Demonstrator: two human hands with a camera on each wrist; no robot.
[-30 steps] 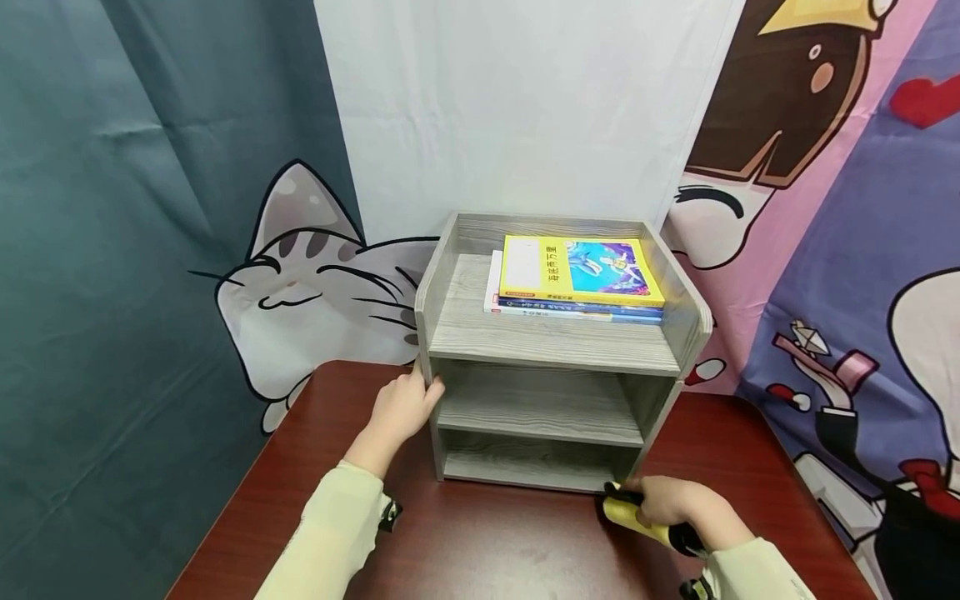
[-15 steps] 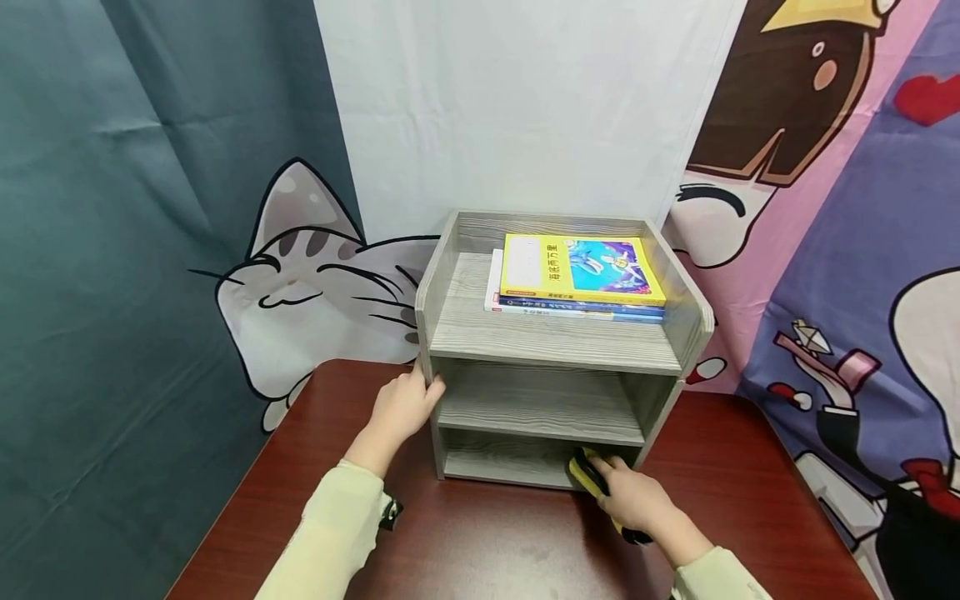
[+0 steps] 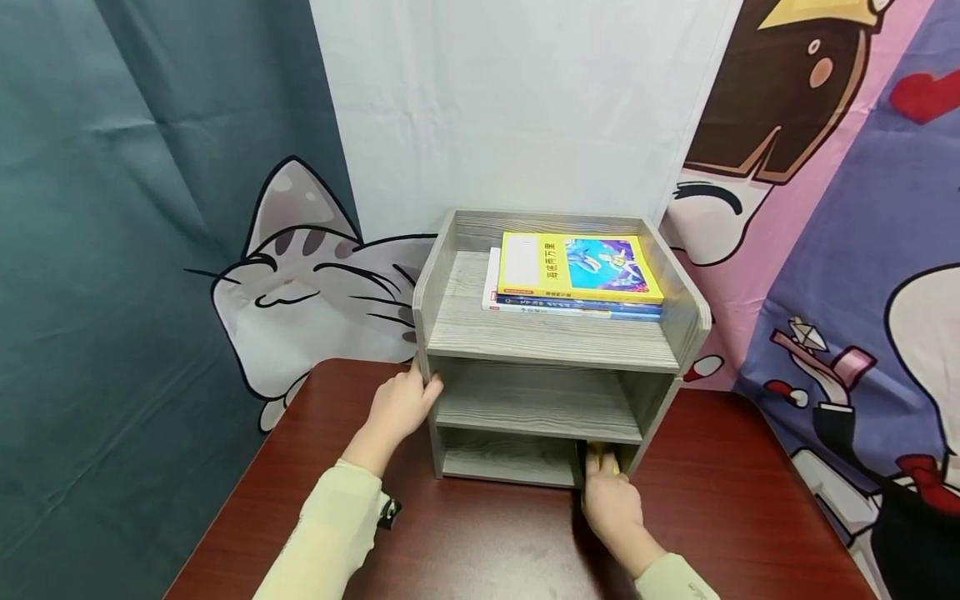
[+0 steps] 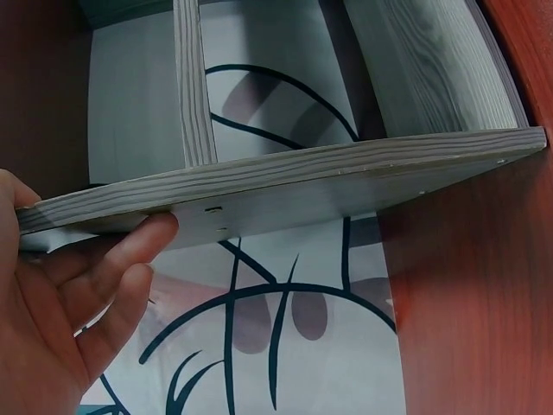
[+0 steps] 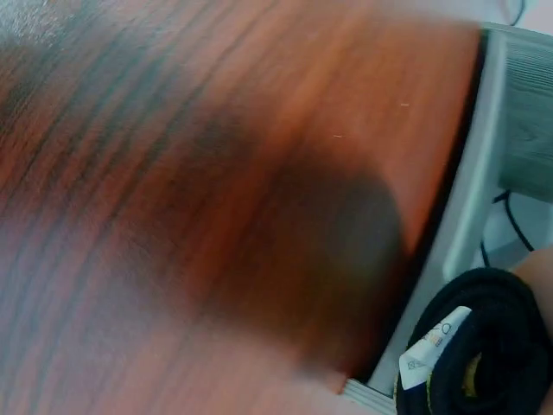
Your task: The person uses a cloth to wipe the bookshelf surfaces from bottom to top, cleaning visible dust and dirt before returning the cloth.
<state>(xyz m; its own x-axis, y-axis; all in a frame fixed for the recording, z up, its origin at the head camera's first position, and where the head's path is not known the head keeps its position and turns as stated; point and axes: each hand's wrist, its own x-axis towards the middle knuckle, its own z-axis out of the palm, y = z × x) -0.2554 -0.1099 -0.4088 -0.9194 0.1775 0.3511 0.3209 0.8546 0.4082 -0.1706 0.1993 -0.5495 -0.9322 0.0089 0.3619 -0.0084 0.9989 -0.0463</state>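
a: what do our hands have hold of?

b: our left hand [image 3: 397, 406] grips the left side panel [image 4: 294, 177] of the grey shelf unit [image 3: 555, 354]. it is nearly closed, with just the board between thumb and fingers; in the left wrist view we see the fingers [image 4: 143, 242] bent against the outer face.

a: and our right hand [image 3: 611, 496]?

b: that one holds a black-and-yellow roll [image 5: 471, 346], partly closed, fingers laid over it. the thumb is hidden from us, so we cannot tell how tight the hold is.

a: where exactly is the roll?

b: at the right end of the bottom compartment [image 3: 510, 460], its far part inside. from the head view we get only yellow slivers and a dark edge around our fingers; from the right wrist view we see its coiled near end, with a white label [image 5: 432, 346] whose print is too small for us to read.

a: what else do we have around us?

b: on the unit's top board, toward the right, a yellow book [image 3: 581, 267] lies flat on blue and white books [image 3: 577, 310]. the unit stands upright on our red-brown table [image 3: 487, 542], and behind it hangs a white cloth [image 3: 525, 100], with a printed cat [image 3: 300, 275] to the left.
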